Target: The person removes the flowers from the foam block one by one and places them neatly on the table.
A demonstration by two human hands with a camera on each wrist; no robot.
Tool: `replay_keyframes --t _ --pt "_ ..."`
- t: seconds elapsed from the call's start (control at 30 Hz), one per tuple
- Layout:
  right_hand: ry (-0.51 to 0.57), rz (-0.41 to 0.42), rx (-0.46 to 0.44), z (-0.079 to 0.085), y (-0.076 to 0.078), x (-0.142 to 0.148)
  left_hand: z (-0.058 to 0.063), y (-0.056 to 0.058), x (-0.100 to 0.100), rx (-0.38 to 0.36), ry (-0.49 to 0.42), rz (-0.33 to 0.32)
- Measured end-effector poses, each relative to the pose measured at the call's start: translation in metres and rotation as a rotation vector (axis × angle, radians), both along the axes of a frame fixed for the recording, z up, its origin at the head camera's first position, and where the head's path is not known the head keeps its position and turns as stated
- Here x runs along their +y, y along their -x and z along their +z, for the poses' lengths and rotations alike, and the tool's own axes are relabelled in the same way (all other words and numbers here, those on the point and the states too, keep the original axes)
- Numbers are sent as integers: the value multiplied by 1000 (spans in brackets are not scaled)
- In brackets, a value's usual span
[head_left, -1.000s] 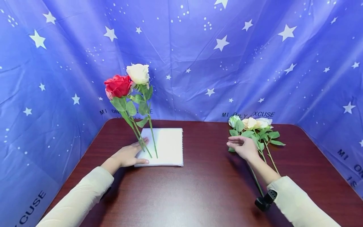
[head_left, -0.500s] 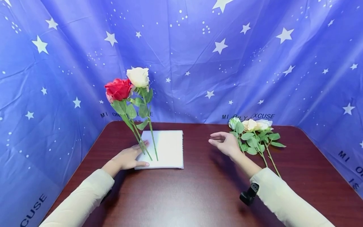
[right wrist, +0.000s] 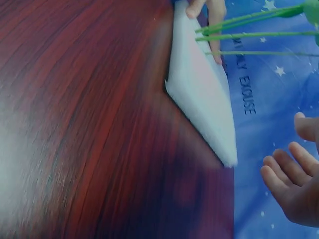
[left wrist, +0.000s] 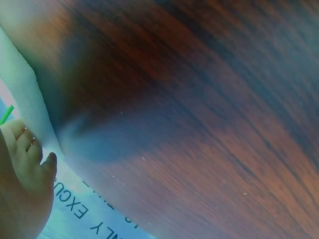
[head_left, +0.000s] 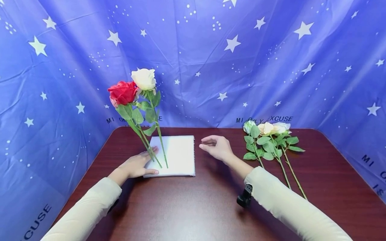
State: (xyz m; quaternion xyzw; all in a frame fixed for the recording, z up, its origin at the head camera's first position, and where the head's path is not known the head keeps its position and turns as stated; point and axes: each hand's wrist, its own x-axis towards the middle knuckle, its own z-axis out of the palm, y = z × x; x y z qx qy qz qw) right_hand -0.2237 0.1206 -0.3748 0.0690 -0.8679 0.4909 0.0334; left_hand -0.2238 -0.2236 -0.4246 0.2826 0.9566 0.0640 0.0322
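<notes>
A white foam block [head_left: 179,155] lies on the table, with several rose stems standing upright in its left part. A red rose [head_left: 123,93] leans left; a white rose [head_left: 144,79] stands beside it, and a pink bloom shows partly behind the red one. My left hand [head_left: 137,166] rests on the block's left edge with fingers spread, touching it near the stems. Right of the block, my right hand [head_left: 217,147] hovers with fingers loosely bent and nothing in it; the right wrist view also shows this hand [right wrist: 294,184] holding nothing.
On the right of the dark wooden table [head_left: 187,207] lie several loose roses: a greenish-white one [head_left: 249,127], a cream one [head_left: 266,128] and a white one [head_left: 282,128]. A blue star-printed cloth [head_left: 199,50] hangs behind and on both sides.
My right hand has moved left, away from the loose roses and towards the foam block, carrying nothing. My left hand stays on the block, and the standing roses keep their places.
</notes>
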Motion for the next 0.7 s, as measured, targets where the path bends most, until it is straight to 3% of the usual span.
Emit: replay_keyframes --t 0.27,0.7 --pt "50 111 28 -2 2 -37 0 2 0 3 2 6" --pt "159 203 23 -2 3 -80 1 1 2 -22 -5 25"
